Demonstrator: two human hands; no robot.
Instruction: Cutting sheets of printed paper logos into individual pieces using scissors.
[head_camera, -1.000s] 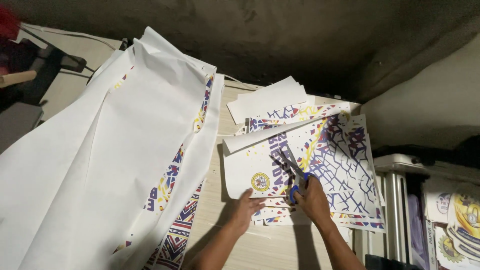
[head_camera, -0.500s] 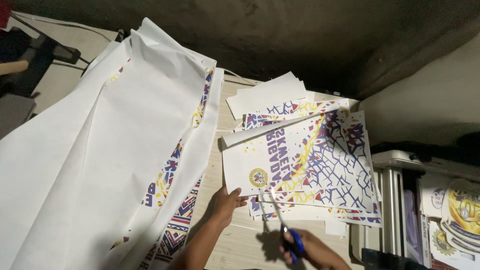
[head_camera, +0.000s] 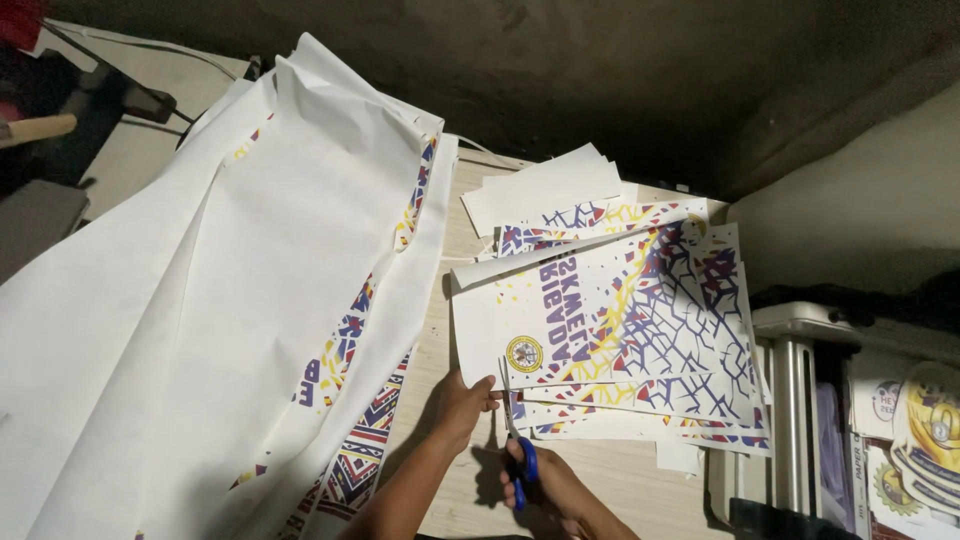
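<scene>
My left hand (head_camera: 462, 402) pinches the near left corner of a printed sheet (head_camera: 610, 320), white with a blue cracked pattern, yellow streaks and a round emblem. That sheet tops a fanned stack of like sheets (head_camera: 640, 400) on a wooden table (head_camera: 600, 490). My right hand (head_camera: 545, 482) grips blue-handled scissors (head_camera: 518, 450), their blades pointing up at the sheet's near edge just right of my left fingers.
A big roll-width of white printed paper (head_camera: 220, 330) with patterned bands drapes over the table's left half. Blank white offcuts (head_camera: 545, 185) lie behind the stack. A metal rack (head_camera: 800, 400) with printed stickers (head_camera: 925, 430) stands at right. Dark wall behind.
My right hand with the scissors drew back from the stack's middle toward me, then came up to the sheet's near edge. My left hand shifted left to the sheet's corner.
</scene>
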